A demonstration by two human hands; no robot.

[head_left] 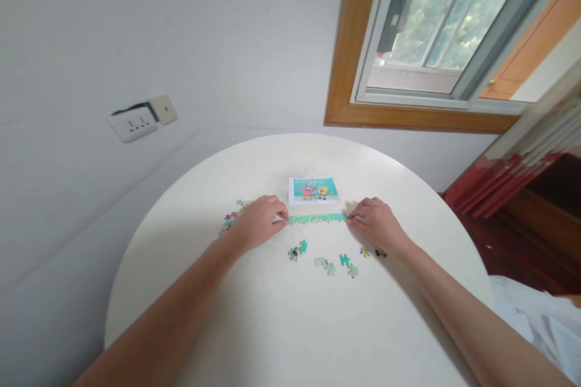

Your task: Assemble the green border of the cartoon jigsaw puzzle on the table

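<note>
A joined strip of turquoise jigsaw pieces (318, 218) lies flat on the round white table (290, 326). My left hand (259, 221) pinches the strip's left end with curled fingers. At the strip's right end, my right hand (377, 223) does the same with its fingertips. Just behind the strip lies a small white box or card with a cartoon picture (313, 190). Several loose pieces (333, 259) are scattered in front of the strip, between my forearms. More loose pieces (231, 216) sit partly hidden behind my left hand.
The table stands against a white wall with a socket plate (136, 123) at the left. A wood-framed window (436, 42) is at the upper right, with a red-trimmed curtain (521, 163) and dark wooden floor at the right.
</note>
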